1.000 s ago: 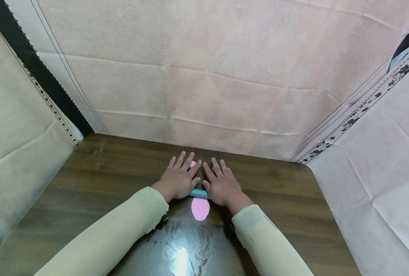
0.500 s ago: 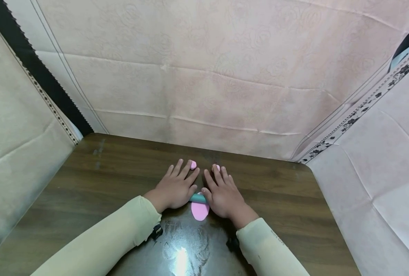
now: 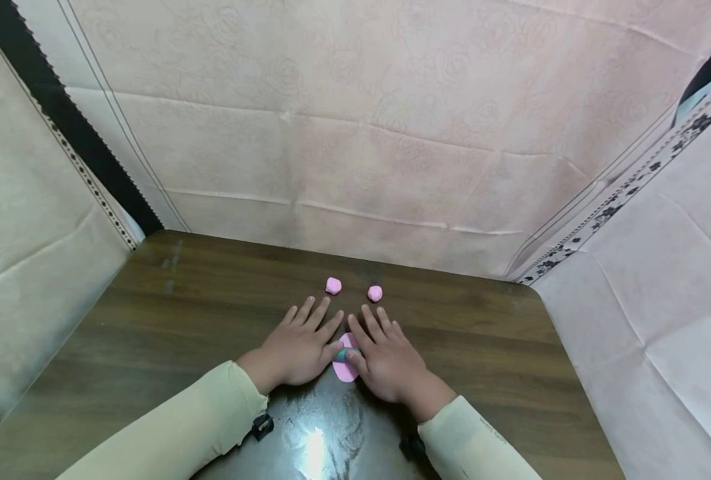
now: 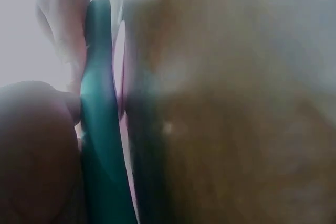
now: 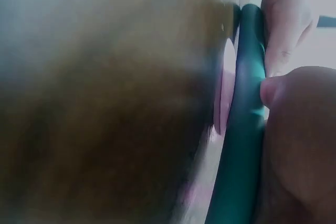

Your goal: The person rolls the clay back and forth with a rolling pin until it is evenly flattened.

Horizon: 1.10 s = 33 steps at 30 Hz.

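A flat oval of pink dough lies on the table, with a green rolling pin across its middle. My left hand rests on the pin's left part, palm down, fingers straight and spread. On the right part lies my right hand, likewise flat with fingers extended. Both hands hide most of the pin in the head view. In the left wrist view the pin runs along under the hand, the dough's thin edge beside it. From the right wrist the pin presses against the dough.
Two small pink dough lumps sit beyond the fingertips, toward the back of the brown wooden table. Pale patterned cloth hangs behind the table and on both sides. A wet, shiny patch spreads between the forearms.
Both hands have drawn back toward the body, rolling the pin nearer over the pink dough. The two small lumps, earlier partly covered by fingers, now show fully.
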Available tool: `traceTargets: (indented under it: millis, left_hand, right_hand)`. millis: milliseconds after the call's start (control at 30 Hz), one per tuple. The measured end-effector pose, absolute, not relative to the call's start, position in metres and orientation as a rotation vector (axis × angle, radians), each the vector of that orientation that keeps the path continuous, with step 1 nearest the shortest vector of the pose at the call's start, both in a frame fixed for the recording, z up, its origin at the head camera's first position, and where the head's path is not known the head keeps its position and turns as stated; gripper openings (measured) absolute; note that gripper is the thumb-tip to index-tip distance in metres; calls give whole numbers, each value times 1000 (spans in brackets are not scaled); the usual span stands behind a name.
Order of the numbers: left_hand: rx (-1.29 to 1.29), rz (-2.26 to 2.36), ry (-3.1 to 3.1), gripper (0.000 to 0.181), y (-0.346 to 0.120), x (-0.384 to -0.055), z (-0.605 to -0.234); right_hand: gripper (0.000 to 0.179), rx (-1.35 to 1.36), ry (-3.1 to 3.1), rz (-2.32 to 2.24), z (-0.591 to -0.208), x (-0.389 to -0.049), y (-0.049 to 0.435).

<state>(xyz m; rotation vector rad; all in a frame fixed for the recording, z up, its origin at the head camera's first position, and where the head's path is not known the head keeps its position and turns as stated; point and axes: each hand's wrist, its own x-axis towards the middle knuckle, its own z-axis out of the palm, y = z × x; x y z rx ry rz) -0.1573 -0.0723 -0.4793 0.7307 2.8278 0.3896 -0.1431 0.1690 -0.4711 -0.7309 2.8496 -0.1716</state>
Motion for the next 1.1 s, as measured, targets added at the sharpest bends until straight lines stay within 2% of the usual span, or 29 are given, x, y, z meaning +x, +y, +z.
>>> traceTargets:
  millis: [733, 1100]
  left_hand:
    - [850, 489, 2762, 82, -84, -77, -485]
    - [888, 525, 2778, 85, -89, -59, -480]
  right_hand:
    - [74, -836, 2800, -142, -474, -68, 175]
    - [73, -889, 2846, -158, -474, -52, 174]
